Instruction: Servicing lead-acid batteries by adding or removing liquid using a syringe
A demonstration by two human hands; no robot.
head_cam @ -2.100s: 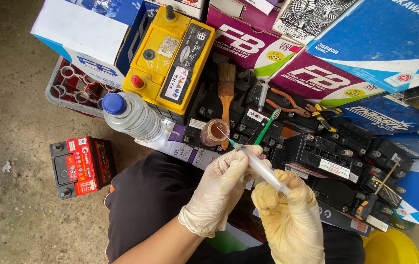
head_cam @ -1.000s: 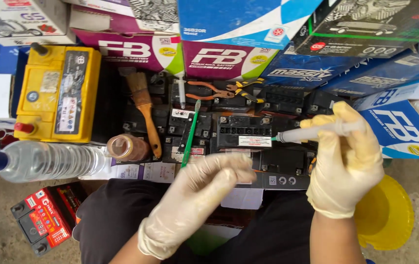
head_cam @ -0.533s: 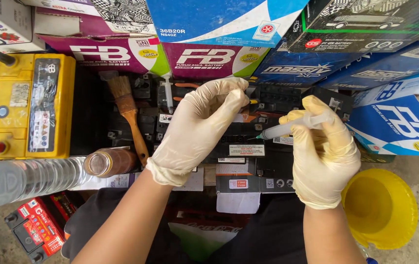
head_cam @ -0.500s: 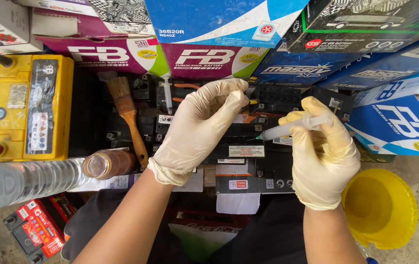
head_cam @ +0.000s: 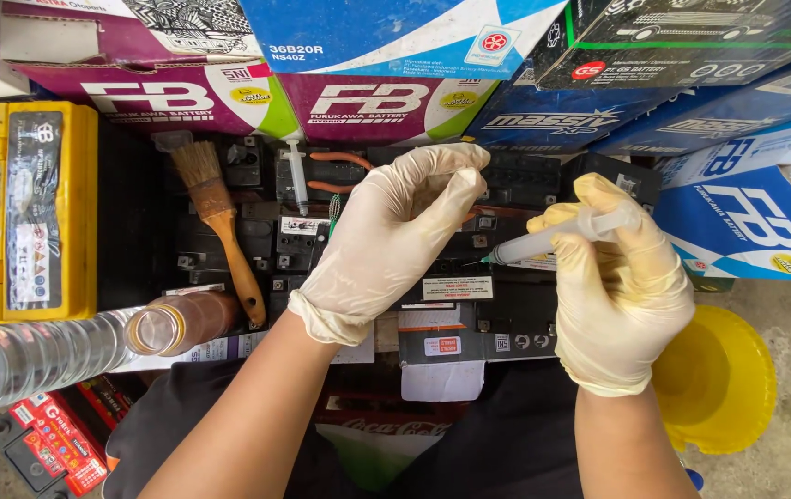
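Evidently the work is mid-way, as far as I can judge: the right hand (head_cam: pixel 624 296), gloved, is clenched around a clear syringe (head_cam: pixel 548 242) whose needle tip points left, hovering just above the black batteries (head_cam: pixel 469 277) and not yet in any opening; the left hand (head_cam: pixel 393 238), also gloved, hangs over the same batteries with its fingers (head_cam: pixel 455 171) curled loosely, grasping nothing that I can see; whether any cell has been filled cannot be told. Around them: a wooden brush (head_cam: pixel 215 217) lies on the batteries to the left, a second syringe (head_cam: pixel 296 176) rests upright-looking near the boxes, a yellow battery (head_cam: pixel 21 212) sits far left, a clear plastic bottle (head_cam: pixel 54 351) lies open-mouthed beside the brush handle, and a yellow funnel (head_cam: pixel 718 379) waits by the right wrist; stacked cardboard boxes (head_cam: pixel 395 55) crowd the far side, leaving little room.
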